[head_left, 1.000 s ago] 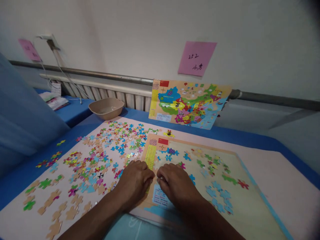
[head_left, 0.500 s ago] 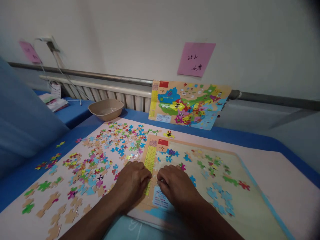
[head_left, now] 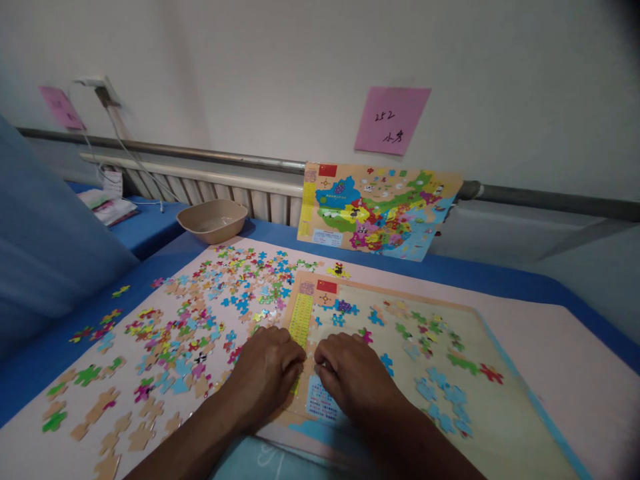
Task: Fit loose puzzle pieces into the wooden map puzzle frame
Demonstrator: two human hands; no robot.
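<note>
Both my hands rest over the left side of a puzzle board (head_left: 505,400), fingers curled in. My left hand (head_left: 273,367) lies across the yellow printed strip (head_left: 301,313), its thumb and fingertips pressed together. Facing it, my right hand (head_left: 350,373) is closed just above the blue text panel (head_left: 323,400). Tan jigsaw pieces show in the narrow gap between them; whatever the fingertips pinch is too small or hidden to make out. Linked blue pieces with grapes (head_left: 343,307) lie above my right hand. A ring of light blue pieces (head_left: 455,393) sits farther right on the board.
Many loose jigsaw pieces (head_left: 185,327) spread over the pink sheet (head_left: 540,333) at left. A map picture (head_left: 380,210) leans against the wall rail behind the board. Nearby stand a tan basin (head_left: 213,223) and, at far left, a blue curtain (head_left: 55,247).
Both hands stay in nearly the same place, still closed over the board's left part. The view has shifted very slightly; no piece has visibly moved.
</note>
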